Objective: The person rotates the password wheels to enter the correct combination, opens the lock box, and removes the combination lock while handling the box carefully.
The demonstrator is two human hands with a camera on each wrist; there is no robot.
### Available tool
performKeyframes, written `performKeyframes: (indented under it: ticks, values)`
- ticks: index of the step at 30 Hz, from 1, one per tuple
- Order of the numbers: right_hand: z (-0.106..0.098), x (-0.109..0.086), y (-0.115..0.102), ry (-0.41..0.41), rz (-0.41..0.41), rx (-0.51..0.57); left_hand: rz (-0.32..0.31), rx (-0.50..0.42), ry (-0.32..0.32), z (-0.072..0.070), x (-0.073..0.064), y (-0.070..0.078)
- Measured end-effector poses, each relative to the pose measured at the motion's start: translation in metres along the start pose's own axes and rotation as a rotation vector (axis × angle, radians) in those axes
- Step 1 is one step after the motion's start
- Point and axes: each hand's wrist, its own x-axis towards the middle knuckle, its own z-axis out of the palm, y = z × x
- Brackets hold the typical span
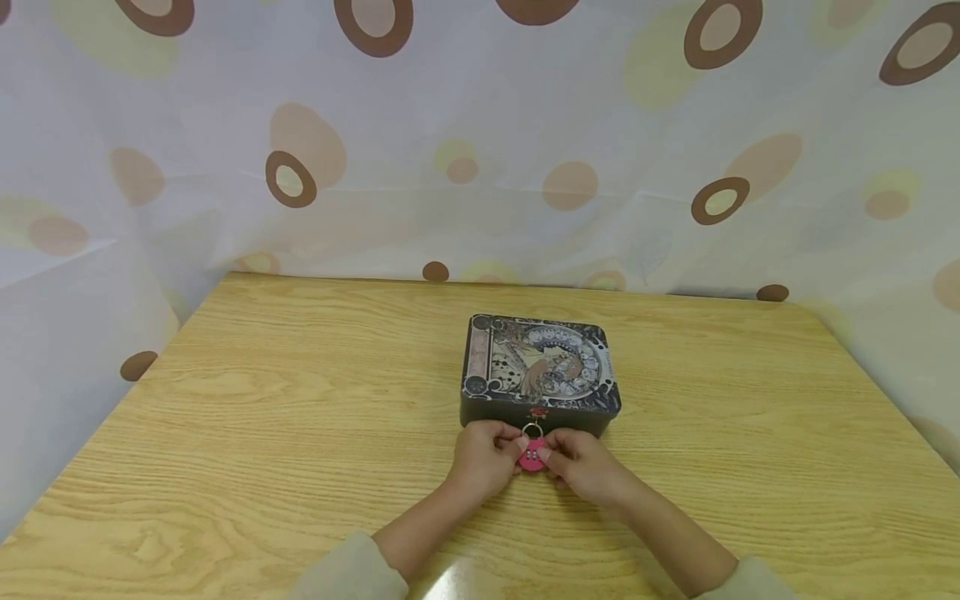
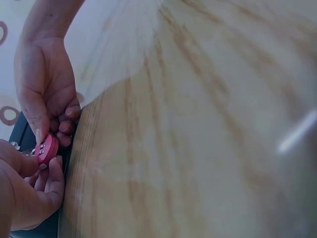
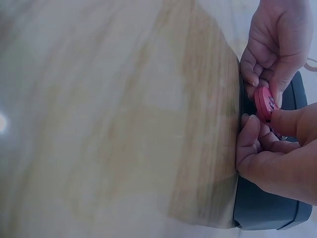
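Observation:
A pink combination padlock [image 1: 532, 456] with number dials hangs by its metal shackle [image 1: 532, 429] at the front clasp [image 1: 537, 412] of a dark decorated tin box [image 1: 547, 362]. My left hand [image 1: 486, 460] pinches the lock's left side between thumb and fingers. From the right, my right hand [image 1: 581, 465] pinches the other side, its thumb near the dials. In the left wrist view the pink padlock [image 2: 47, 149] sits between both hands' fingertips. The right wrist view shows the padlock [image 3: 265, 101] against the box's dark front wall [image 3: 267, 208].
The box stands on a wood-grain table [image 1: 300, 400]. Behind the table hangs a white curtain [image 1: 495, 108] with brown, peach and yellow spots, which also runs along both sides.

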Motion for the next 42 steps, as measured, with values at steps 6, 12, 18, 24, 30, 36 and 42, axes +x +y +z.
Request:
performKeyframes:
  ticks: [6,12,18,24,30,36,42]
  values:
    - [0.0012,-0.0012,-0.0028,0.014,0.015,0.002,0.006,0.004,0.006,0.0004,-0.0004,0.0006]
    - [0.0007,0.0000,-0.0022,0.022,0.032,-0.002,0.009,0.010,0.009,0.0008,-0.0002,0.0002]
    - [0.0011,0.0000,-0.0036,0.031,0.053,0.010,0.014,0.020,0.011,0.0013,0.0002,-0.0003]
    - [0.0012,0.0003,-0.0034,0.037,0.066,0.031,0.017,0.024,0.009,0.0011,0.0000,0.0001]
    - [-0.0010,0.0001,-0.0012,0.017,0.067,0.059,0.013,0.005,-0.004,-0.0001,0.0001,0.0000]
    - [-0.0010,-0.0003,-0.0012,0.014,0.072,0.092,0.011,-0.024,-0.028,-0.0017,-0.0001,-0.0001]
    - [0.0015,-0.0003,-0.0005,0.081,0.080,0.088,0.002,-0.040,-0.041,-0.0018,-0.0005,0.0002]
